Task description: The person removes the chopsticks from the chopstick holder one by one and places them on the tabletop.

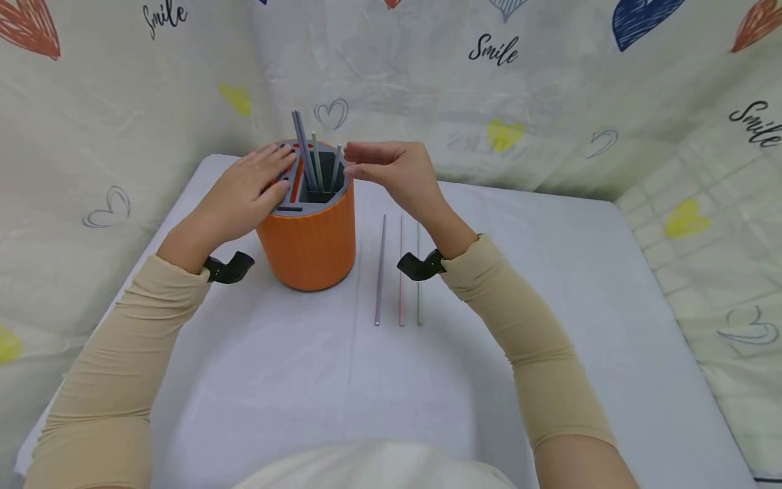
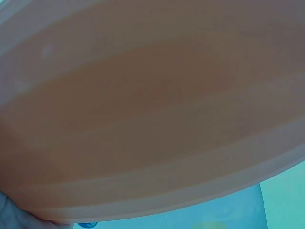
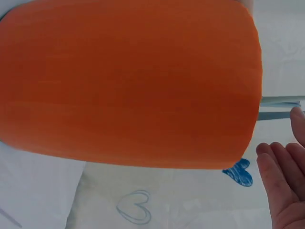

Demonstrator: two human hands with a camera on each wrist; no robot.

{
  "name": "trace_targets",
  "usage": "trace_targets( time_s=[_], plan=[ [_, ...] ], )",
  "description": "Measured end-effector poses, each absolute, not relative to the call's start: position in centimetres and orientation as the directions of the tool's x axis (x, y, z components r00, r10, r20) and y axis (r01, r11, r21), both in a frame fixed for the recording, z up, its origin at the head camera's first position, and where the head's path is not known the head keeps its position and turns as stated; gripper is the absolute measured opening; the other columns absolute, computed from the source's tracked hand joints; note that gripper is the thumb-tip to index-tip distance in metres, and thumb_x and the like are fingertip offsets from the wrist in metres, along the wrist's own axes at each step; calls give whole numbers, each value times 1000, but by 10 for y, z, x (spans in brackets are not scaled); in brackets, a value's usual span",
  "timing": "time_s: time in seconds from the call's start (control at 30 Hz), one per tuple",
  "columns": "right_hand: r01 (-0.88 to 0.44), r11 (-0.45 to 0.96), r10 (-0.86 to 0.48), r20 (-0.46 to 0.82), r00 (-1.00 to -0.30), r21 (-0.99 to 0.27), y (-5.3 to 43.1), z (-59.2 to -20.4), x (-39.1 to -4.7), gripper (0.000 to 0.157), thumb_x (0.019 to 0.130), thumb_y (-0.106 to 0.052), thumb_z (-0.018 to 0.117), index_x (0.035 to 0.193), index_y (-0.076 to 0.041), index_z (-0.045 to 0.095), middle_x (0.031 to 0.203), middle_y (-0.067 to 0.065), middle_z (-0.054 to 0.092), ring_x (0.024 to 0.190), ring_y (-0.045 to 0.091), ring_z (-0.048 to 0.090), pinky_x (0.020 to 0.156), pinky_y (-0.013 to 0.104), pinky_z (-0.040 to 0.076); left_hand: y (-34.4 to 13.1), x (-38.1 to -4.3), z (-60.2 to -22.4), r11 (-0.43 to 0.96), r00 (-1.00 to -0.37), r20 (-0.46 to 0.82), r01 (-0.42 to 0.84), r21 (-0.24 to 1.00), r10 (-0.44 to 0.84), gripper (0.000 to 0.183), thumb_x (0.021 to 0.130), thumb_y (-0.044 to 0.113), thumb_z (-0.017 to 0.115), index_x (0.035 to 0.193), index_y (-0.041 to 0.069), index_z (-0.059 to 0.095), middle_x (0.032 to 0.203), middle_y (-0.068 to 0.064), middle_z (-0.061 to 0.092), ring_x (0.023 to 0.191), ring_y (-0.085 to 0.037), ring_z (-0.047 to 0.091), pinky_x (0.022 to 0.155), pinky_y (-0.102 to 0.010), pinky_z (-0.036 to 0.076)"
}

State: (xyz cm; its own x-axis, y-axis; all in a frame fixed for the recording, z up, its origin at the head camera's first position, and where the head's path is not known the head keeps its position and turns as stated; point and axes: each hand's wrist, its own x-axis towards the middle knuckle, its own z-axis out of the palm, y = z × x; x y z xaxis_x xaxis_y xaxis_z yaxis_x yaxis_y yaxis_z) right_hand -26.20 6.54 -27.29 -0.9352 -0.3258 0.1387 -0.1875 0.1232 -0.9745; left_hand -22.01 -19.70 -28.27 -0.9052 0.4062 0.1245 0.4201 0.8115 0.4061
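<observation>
Several slim sticks [image 1: 302, 142] stand slightly tilted in an upright orange holder [image 1: 308, 255] toward the left of the table [image 1: 293, 380]; they lie just left of the right hand [image 1: 397, 163], the nearer one, its fingers straight, thumb parted, gripping nothing (the left hand [image 1: 247, 190] rests extended fingers on the holder's top); their long axes point upward; three loose sticks [image 1: 381, 272] lie parallel, running front to back.

Orange holder [image 1: 308, 248] — grey-topped; white tablecloth [image 1: 293, 380]; cream backdrop [image 1: 391, 68] (red, blue, yellow hearts [image 1: 643, 20]).
</observation>
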Motion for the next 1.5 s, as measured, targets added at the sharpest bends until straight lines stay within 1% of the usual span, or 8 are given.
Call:
trace_targets(
  time_s=[0.17, 0.33, 0.5, 0.6, 0.8, 1.13, 1.3, 1.5],
  plan=[
    [-225, 136, -340, 168, -925, -965, 53, -275, -260, 34, 81, -12, 82, 115, -7, 76, 111, 9, 76, 104, 14, 72, 92, 27, 58, -197, -221, -282, 814, -907, 119, 416, 406, 405, 55, 106, 29, 36, 155, 4, 32, 164, -14, 27, 155, -33, 15, 128, -51, 11],
    [-268, 125, -328, 215, -920, -955, 44, -276, -261, 24, 84, -10, 79, 106, -3, 78, 104, 11, 77, 99, 14, 73, 90, 26, 59, -197, -221, -281, 814, -906, 118, 418, 404, 406, 56, 106, 29, 36, 155, 4, 31, 164, -14, 26, 156, -33, 14, 128, -51, 11],
    [-318, 49, -282, 292, -914, -947, 46, -265, -257, 19, 85, -7, 77, 102, 1, 78, 99, 12, 78, 94, 13, 74, 91, 28, 59, -195, -221, -280, 815, -905, 113, 419, 401, 410, 56, 106, 30, 35, 155, 4, 31, 164, -14, 26, 156, -33, 14, 128, -51, 11],
    [-372, -52, -236, 373, -897, -927, 50, -249, -252, 21, 84, -3, 77, 103, 5, 77, 94, 10, 79, 91, 13, 75, 92, 31, 59, -195, -220, -281, 812, -903, 123, 424, 400, 412, 55, 106, 29, 35, 155, 3, 32, 164, -15, 27, 155, -33, 15, 128, -51, 11],
    [-494, -299, -105, 543, -833, -816, 64, -209, -235, 23, 82, 13, 70, 104, 19, 69, 83, 5, 78, 85, 20, 77, 87, 38, 61, -195, -220, -281, 809, -902, 127, 427, 404, 413, 55, 106, 28, 36, 155, 3, 33, 163, -15, 28, 155, -34, 16, 128, -50, 11],
    [-690, -327, 82, 708, -702, -646, 101, -158, -219, 14, 83, 15, 68, 97, 18, 72, 84, 19, 75, 84, 32, 75, 83, 38, 61, -195, -217, -281, 810, -906, 126, 419, 410, 405, 55, 106, 28, 36, 155, 3, 32, 164, -15, 27, 155, -33, 15, 128, -50, 11],
    [-656, -335, 192, 633, -750, -676, 121, -157, -225, 12, 79, 14, 73, 91, 16, 73, 77, 21, 73, 75, 34, 73, 77, 38, 63, -195, -218, -281, 808, -904, 135, 423, 411, 405, 55, 106, 29, 35, 155, 3, 33, 163, -15, 28, 155, -33, 16, 128, -50, 11],
    [-448, -343, 178, 411, -894, -826, 151, -185, -250, 22, 73, 6, 82, 93, 11, 76, 76, 17, 75, 70, 26, 75, 75, 33, 62, -196, -219, -282, 807, -903, 135, 426, 409, 408, 55, 106, 29, 35, 155, 3, 32, 163, -16, 28, 155, -34, 16, 128, -51, 11]
  ],
)
